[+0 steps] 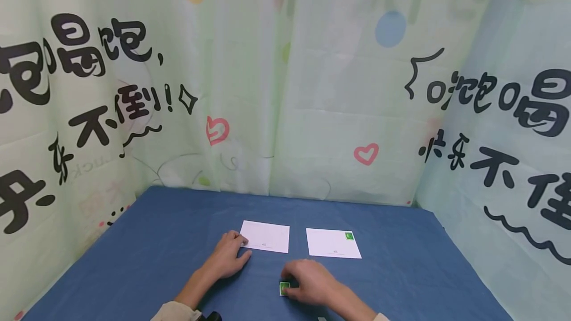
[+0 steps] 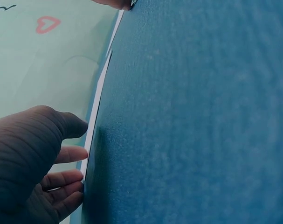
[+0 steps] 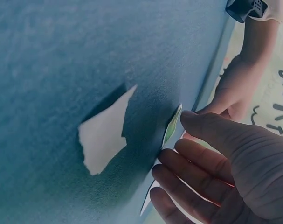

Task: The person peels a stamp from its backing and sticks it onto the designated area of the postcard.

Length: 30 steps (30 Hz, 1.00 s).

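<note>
A small green stamp [image 1: 284, 289] with a pale border is at the thumb and curled index finger of my right hand [image 1: 312, 281], low over the blue table. From the right wrist view, the stamp [image 3: 171, 126] shows tilted beside the thumb tip, with the other fingers loosely bent below. At the left white envelope [image 1: 265, 237], my left hand [image 1: 228, 256] rests with relaxed fingers on its left edge and the thumb near its lower corner. The left wrist view shows these fingers [image 2: 69, 179] along the envelope's thin edge [image 2: 97, 98].
To the right lies a second white envelope [image 1: 330, 244] with a green stamp [image 1: 349, 236] in its upper right corner. A torn white paper scrap [image 3: 104, 135] is on the blue cloth [image 1: 178, 222] near the right hand. Printed curtains [image 1: 312, 113] enclose the table's back and sides.
</note>
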Motion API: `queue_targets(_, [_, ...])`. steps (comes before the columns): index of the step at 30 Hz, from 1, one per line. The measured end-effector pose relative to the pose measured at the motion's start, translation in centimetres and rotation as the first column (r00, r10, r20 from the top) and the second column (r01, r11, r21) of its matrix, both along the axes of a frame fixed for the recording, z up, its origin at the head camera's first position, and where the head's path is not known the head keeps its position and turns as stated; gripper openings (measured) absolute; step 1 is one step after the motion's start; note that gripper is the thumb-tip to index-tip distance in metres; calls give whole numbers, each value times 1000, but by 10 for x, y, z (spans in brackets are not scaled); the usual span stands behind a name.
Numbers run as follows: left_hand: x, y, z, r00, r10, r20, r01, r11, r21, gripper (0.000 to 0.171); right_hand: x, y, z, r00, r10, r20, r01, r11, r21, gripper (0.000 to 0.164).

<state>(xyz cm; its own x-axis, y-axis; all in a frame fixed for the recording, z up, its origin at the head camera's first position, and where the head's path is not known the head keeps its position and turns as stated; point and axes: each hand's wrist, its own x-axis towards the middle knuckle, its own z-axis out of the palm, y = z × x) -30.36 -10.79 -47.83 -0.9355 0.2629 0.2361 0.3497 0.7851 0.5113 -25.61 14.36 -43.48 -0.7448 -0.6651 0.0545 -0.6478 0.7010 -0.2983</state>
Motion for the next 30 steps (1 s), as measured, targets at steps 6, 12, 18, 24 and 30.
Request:
queue_targets(6, [0, 1, -2, 1000, -18, -26, 18, 1000, 2, 25, 2, -2, 2, 1000, -13, -19, 14, 998, 58, 18])
queue_targets(12, [-1, 1, -4, 999, -24, -38, 24, 1000, 6, 24, 6, -3, 2, 999, -15, -34, 18, 994, 107, 15])
queue_targets(18, [0, 0, -3, 999, -22, -37, 23, 1000, 13, 24, 8, -5, 2, 998, -7, -57, 14, 991, 133, 12])
queue_targets(24, [3, -2, -4, 1000, -9, -22, 9, 1000, 16, 23, 9, -8, 3, 997, 17, -72, -6, 989, 150, 10])
queue_targets(30, [3, 1, -4, 999, -24, -25, 24, 1000, 10, 23, 11, -6, 2, 997, 10, -82, 4, 986, 167, 8])
